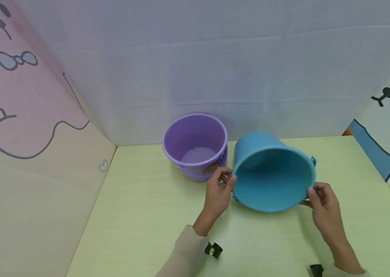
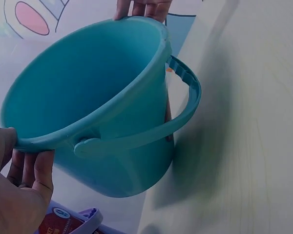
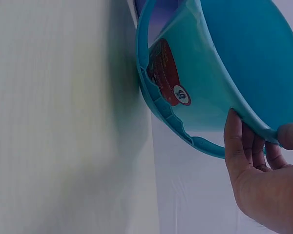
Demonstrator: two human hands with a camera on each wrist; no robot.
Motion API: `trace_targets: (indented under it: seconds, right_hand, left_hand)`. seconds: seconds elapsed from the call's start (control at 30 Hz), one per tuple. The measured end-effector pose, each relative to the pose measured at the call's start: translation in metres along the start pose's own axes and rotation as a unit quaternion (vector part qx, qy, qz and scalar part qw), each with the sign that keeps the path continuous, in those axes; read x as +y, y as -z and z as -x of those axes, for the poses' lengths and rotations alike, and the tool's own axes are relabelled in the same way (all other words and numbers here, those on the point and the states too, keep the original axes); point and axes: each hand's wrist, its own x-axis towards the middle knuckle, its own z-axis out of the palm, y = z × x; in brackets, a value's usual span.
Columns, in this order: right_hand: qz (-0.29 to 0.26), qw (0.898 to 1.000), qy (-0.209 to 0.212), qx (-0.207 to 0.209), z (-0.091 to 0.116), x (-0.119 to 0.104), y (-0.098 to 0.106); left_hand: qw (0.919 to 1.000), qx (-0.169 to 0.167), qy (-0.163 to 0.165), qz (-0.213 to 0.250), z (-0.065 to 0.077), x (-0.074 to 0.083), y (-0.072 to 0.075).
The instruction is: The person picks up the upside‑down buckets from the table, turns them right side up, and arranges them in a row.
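Note:
A blue plastic bucket (image 1: pixel 274 181) is tilted so that its open mouth faces me. My left hand (image 1: pixel 218 192) pinches its rim on the left side, thumb inside and fingers outside. On the opposite side my right hand (image 1: pixel 326 211) pinches the rim the same way. The bucket's handle (image 2: pixel 190 105) hangs below the rim in the left wrist view. A red label (image 3: pixel 168 73) shows on its outer wall in the right wrist view. Just left of it stands a purple bucket (image 1: pixel 195 171), upright, its mouth open and its inside bare.
The pale yellow-green table (image 1: pixel 139 215) lies under both buckets. A whitish cloth wall (image 1: pixel 215 69) rises behind them. Side panels with cartoon drawings, one pink (image 1: pixel 25 88) at left and one white and blue (image 1: pixel 388 142) at right, flank the table.

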Motion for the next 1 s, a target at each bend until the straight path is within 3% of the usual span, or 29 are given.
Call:
trace_targets:
  seconds: [0.27,0.47,0.7,0.83,1.0]
  right_hand:
    - [0.028,0.999,-0.015,0.020,-0.006,-0.010,0.000]
    - [-0.017,0.999,-0.036,0.009,-0.002,-0.011,-0.003]
    - [-0.089,0.996,-0.018,-0.013,0.001,-0.011,-0.004]
    - [-0.088,0.996,-0.017,0.002,-0.002,-0.014,-0.003]
    - [-0.078,0.996,-0.030,0.011,-0.008,-0.019,0.000]
  left_hand:
    - [0.9994,0.012,0.025,0.022,-0.003,0.004,-0.002]
    - [0.9991,0.023,0.030,0.019,-0.004,0.007,-0.004]
    - [0.9958,0.035,0.058,0.061,-0.007,0.011,-0.006]
    - [0.9932,0.041,0.066,0.086,-0.007,0.012,-0.007]
    - [0.9919,0.021,0.071,0.103,-0.006,0.014,-0.006]
